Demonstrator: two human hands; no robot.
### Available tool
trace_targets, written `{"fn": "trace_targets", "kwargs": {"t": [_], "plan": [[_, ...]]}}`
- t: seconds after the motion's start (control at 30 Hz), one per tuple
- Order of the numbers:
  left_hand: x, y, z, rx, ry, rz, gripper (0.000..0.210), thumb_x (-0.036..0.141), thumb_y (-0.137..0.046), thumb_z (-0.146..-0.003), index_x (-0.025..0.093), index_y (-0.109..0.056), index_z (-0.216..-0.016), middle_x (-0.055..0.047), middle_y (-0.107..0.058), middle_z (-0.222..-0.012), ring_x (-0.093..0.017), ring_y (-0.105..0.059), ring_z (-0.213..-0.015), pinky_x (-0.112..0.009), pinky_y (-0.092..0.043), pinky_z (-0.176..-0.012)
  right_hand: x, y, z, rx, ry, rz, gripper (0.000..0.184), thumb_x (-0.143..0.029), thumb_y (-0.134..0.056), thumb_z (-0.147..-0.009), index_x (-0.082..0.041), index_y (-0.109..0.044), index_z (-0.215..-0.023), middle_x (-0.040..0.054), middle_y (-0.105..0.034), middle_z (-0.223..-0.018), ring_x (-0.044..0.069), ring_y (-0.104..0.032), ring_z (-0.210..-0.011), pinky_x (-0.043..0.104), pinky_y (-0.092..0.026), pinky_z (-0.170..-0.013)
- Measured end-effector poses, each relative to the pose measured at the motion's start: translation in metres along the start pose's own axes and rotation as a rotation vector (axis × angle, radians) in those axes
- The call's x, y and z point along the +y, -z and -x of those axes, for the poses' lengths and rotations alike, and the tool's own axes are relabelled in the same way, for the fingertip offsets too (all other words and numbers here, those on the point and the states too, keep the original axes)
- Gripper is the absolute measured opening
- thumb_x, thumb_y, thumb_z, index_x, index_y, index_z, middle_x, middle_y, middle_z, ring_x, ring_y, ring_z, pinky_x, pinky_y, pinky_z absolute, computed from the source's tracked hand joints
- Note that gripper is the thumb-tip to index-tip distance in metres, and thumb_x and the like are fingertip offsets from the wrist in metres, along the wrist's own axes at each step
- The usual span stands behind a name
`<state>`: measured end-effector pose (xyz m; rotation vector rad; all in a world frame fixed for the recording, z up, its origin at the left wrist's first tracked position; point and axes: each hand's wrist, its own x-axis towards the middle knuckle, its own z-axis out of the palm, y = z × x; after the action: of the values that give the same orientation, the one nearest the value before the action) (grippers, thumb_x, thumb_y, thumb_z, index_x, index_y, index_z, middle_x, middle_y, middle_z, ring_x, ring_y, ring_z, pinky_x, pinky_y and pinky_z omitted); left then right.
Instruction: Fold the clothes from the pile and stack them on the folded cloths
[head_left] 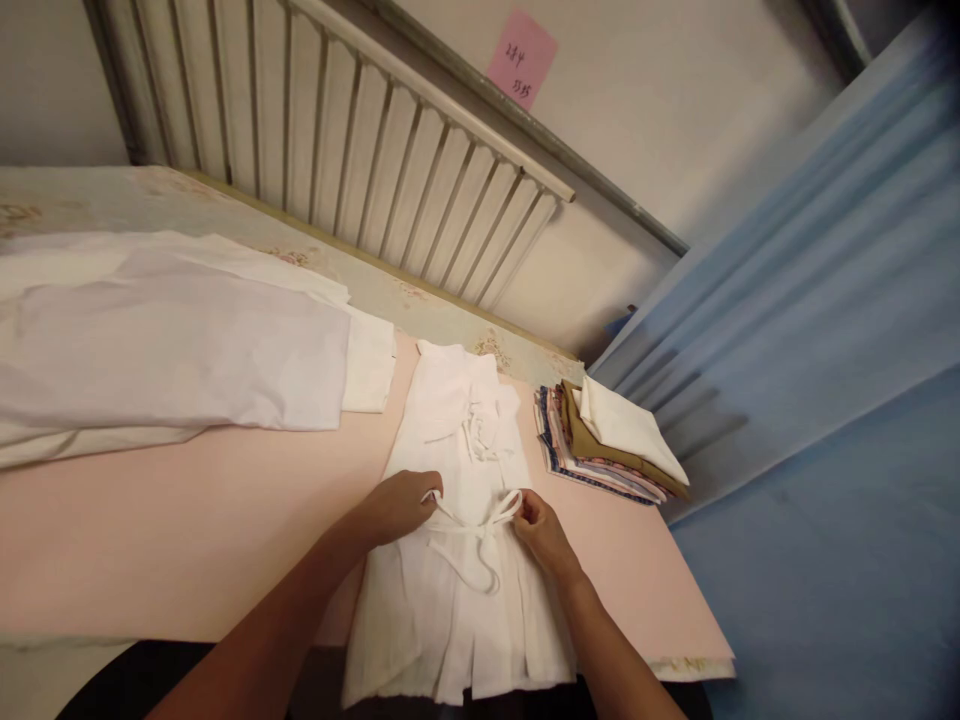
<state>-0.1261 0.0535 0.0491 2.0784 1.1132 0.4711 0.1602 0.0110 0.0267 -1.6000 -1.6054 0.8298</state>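
A white dress lies lengthwise in front of me, its pleated hem hanging past the near table edge. At its waist a white tie belt is looped into a bow, with a loose end curling below the knot. My left hand is closed on the bow's left side, at the belt. Pinched between the fingers of my right hand is the bow's right loop. Further up the dress sits a gathered white trim on the chest.
White garments are spread at the left on the pink-covered table. A stack of folded clothes stands at the right, beside a blue curtain. Behind the table are a radiator and a pink note on the wall.
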Motion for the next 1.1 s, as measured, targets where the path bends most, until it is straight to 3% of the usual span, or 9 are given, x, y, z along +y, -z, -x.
{"fn": "trace_targets", "kwargs": {"t": [0.27, 0.53, 1.1], "plan": [[-0.003, -0.001, 0.000, -0.014, 0.026, 0.020, 0.020, 0.019, -0.045, -0.076, 0.024, -0.062, -0.087, -0.001, -0.066, -0.083, -0.018, -0.060, -0.078, -0.026, -0.037, -0.063, 0.007, 0.000, -0.001, 0.120, -0.070, -0.163, 0.022, -0.030, -0.060, -0.069, -0.019, -0.063, -0.088, -0.0017, -0.058, -0.074, 0.015, -0.051, -0.070, 0.025, -0.042, -0.064], [-0.002, -0.001, 0.000, -0.010, 0.028, 0.004, 0.015, 0.021, -0.045, -0.077, 0.024, -0.059, -0.083, -0.001, -0.065, -0.081, -0.017, -0.058, -0.074, -0.026, -0.035, -0.061, 0.021, -0.005, -0.004, 0.283, -0.155, -0.487, 0.029, -0.025, -0.065, -0.064, -0.022, -0.061, -0.093, -0.0076, -0.045, -0.068, 0.009, -0.046, -0.057, 0.022, -0.042, -0.057], [0.002, -0.003, 0.001, -0.017, 0.051, -0.046, 0.019, 0.016, -0.045, -0.073, 0.024, -0.059, -0.084, 0.000, -0.066, -0.081, -0.017, -0.057, -0.075, -0.027, -0.034, -0.061, 0.017, 0.003, -0.002, 0.334, -0.174, -0.807, 0.030, -0.018, -0.074, -0.061, -0.021, -0.062, -0.087, -0.0082, -0.045, -0.064, 0.008, -0.051, -0.057, 0.023, -0.049, -0.059]]}}
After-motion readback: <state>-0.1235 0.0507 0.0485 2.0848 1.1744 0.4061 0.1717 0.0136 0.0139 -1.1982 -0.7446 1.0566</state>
